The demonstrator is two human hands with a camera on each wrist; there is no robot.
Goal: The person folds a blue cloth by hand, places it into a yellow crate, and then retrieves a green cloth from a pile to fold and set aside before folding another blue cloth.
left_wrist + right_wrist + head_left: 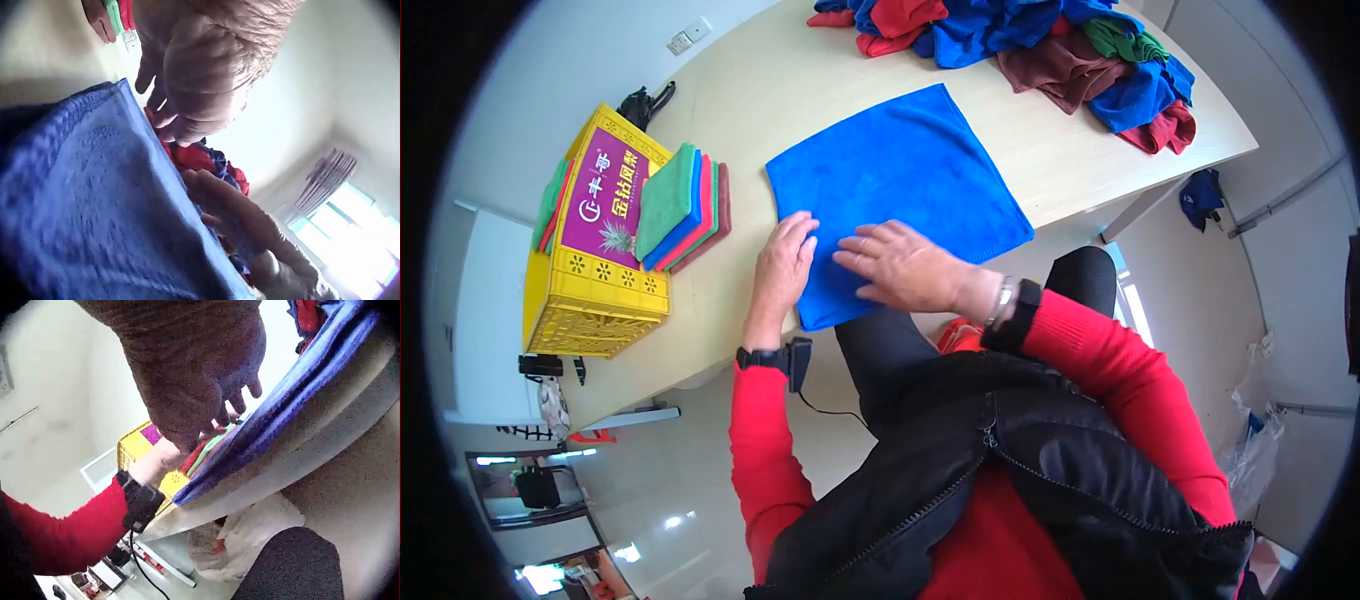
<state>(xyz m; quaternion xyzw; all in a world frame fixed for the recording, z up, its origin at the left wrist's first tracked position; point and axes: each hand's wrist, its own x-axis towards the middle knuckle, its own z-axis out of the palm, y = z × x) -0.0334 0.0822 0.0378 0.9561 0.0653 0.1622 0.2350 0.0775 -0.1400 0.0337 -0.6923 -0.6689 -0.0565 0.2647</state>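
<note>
A blue cloth [890, 170] lies spread flat on the table, one corner hanging over the near edge. My left hand [783, 262] rests at its left edge, fingers pointing away from me. Across the middle of the cloth reaches my right hand [905, 268], its fingers extended toward the left hand. In the left wrist view, the blue cloth [119, 194] fills the lower left, with the left hand [206, 69] above it. The right wrist view has the right hand [194, 369] with fingertips right at the cloth [275, 425]. Neither hand grips anything.
To the left stands a yellow crate [605, 300] with a purple label. Folded green, blue, red and brown cloths [685, 210] lean against it. A heap of crumpled cloths [1040, 55] covers the table's far right. The table's near edge [1160, 180] runs beside my legs.
</note>
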